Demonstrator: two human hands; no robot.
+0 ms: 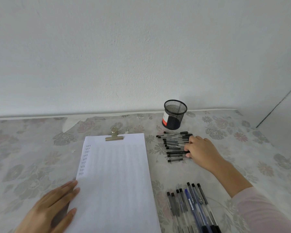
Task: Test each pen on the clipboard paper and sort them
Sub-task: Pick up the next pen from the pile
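Nine "test" scribbles (85, 159) down paper (116, 174) left margin.

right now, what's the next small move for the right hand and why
Probably pinch one pen out of the far pen pile with the right hand and carry it to the clipboard paper, just below the lowest "test" scribble. The fingers touch that pile's ends, no pen looks lifted, and the left hand lies flat on the sheet's left edge.

My head camera looks forward and down at the table (32, 140), close above it. A wall (141, 47) fills the far half
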